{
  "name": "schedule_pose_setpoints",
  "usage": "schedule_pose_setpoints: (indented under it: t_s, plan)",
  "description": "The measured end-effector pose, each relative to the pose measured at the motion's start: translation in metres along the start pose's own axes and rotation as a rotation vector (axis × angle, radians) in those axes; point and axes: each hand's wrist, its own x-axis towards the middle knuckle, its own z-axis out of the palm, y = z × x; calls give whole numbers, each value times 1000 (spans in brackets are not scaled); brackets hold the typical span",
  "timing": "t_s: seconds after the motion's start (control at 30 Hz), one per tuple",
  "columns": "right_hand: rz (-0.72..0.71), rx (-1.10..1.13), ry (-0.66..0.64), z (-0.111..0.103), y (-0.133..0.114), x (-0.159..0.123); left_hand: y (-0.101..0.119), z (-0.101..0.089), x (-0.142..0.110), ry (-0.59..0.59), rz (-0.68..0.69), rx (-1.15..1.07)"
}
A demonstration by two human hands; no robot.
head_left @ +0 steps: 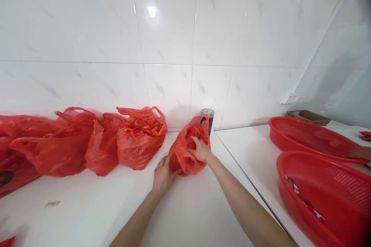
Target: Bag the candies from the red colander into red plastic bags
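A red plastic bag (185, 150) stands on the white table in front of me, bulging and with its mouth crumpled. My left hand (164, 173) grips its lower left side, thumb across the front and fingers along the side. From the right, my right hand (199, 149) reaches over the mouth of the same bag, thumb and fingers on the folds of plastic; some fingertips are hidden there. What the bag holds cannot be made out. Just behind it, against the wall, is a dark cylinder with a silver top (207, 113).
Several filled red bags, one with upright handles (140, 142), line the wall at left. Across a table seam at right are two red plastic baskets (290, 189), the nearer holding some small dark-and-white pieces (307, 202). Another person's hand (361, 153) is over the farther basket (278, 139). A cardboard box (308, 116) sits behind.
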Motion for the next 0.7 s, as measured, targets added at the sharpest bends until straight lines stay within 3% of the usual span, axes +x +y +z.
schedule_pose_setpoints:
  t_s: [0.1, 0.2, 0.43, 0.53, 0.63, 0.67, 0.7]
  plan:
    - [-68, 36, 14, 14, 5, -5, 1, 1, -4, -3, -17, 99]
    - [-149, 162, 119, 11, -9, -10, -2, -3, 1, -12, -20, 145]
    - [-158, 520, 385, -64, -57, -33, -1, -10, 34, 109, -146, 21]
    - [-139, 620, 398, -81, -53, -63, 18, -23, 25, 242, -121, -85]
    - [-105, 678, 353, -74, -39, -100, 52, -43, -6, 383, 24, -202]
    - [-87, 693, 330, -68, -35, -112, 65, -49, -20, 392, 122, -285]
    - [-70, 699, 309, -60, -32, -124, 79, -53, -33, 325, 199, -364]
